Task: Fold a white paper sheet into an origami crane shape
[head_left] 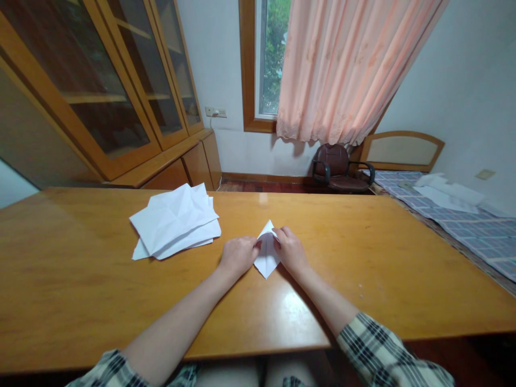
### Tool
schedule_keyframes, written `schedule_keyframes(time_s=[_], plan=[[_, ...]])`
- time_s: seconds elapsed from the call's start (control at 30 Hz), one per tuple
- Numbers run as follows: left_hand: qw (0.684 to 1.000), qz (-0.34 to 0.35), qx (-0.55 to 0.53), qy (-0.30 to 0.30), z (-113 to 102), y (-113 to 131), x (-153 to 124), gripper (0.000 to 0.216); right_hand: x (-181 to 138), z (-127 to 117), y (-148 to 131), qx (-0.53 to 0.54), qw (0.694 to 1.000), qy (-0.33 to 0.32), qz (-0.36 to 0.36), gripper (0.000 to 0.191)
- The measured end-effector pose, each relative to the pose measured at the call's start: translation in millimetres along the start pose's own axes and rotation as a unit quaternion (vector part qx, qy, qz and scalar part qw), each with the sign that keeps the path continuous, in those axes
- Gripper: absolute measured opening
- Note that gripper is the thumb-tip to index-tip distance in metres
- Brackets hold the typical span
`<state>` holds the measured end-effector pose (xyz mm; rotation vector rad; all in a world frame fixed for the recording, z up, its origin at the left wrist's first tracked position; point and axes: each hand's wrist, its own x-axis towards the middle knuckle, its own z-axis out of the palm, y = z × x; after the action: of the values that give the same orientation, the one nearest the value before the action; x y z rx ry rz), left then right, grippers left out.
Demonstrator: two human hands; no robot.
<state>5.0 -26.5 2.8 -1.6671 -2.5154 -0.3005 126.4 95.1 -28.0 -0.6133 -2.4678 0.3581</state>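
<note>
A small sheet of white paper, folded into a diamond with a crease down its middle, is between my hands over the wooden table. My left hand grips its left edge, thumb and fingers closed on it. On the opposite edge my right hand pinches the paper near its upper half. The top point stands up a little, and the lower point faces me. Parts of both side edges are hidden behind my fingers.
To the left lies a stack of creased white paper sheets on the wooden table. Beyond the table are a glass-doored cabinet, a brown office chair, a pink curtain and a bed at the right.
</note>
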Motion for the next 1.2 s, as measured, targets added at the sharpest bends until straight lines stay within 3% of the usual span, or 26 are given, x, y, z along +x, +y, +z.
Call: schedule_keyframes(time_s=[0.2,0.37,0.5,0.63,0.73,0.97,1.2], plan=[[0.999,-0.020,-0.047,-0.015,4.3,-5.5,1.6,0.039,-3.5,-6.6,10.7,0.135,0.990,0.038,0.016,0.026],[0.995,-0.026,-0.089,-0.028,6.8,-13.5,2.7,0.045,-8.4,-20.0,15.1,0.065,0.994,0.059,0.060,0.020],[0.994,-0.024,-0.101,-0.031,8.8,-14.3,2.8,0.044,-9.4,-31.9,7.9,-0.001,0.997,0.083,0.002,0.016],[0.993,-0.013,-0.112,-0.026,11.6,-14.4,3.2,0.040,-8.9,-36.8,5.6,0.023,0.993,0.111,-0.030,0.029],[0.993,-0.003,-0.118,-0.020,13.0,-13.1,3.4,0.037,-7.8,-32.0,9.1,0.065,0.995,0.074,-0.031,0.043],[0.990,0.007,-0.140,0.002,12.6,-7.8,1.5,0.025,-7.9,-14.3,12.3,0.138,0.986,-0.094,0.013,0.046],[0.987,0.062,-0.146,0.022,20.0,-7.0,2.0,0.017,-7.6,-14.7,10.5,0.133,0.984,-0.109,0.049,0.045]])
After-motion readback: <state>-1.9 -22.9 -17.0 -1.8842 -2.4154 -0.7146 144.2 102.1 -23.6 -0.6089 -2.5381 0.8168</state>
